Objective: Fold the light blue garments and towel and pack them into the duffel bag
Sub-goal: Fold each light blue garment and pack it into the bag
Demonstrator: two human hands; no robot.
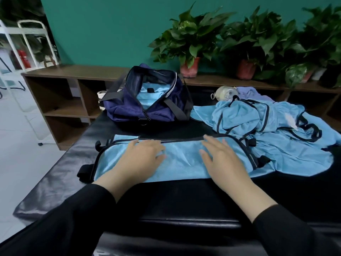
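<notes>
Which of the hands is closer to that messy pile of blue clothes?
The right hand: it lies flat on the folded garment just beside the pile. The left hand rests further off, nearer the duffel bag.

- A clinic or treatment-room sort of place: a black padded vinyl couch (60, 174) serves as the work surface.
- White metal-framed furniture (31, 34) stands on pale floor tiles at the left.
- Teal wall (103, 30), low brown open shelving (70, 93), and potted green plants (190, 43) along it.

duffel bag (147, 106) behind folded garment (182, 159) | garment heap (273, 126) right
</notes>
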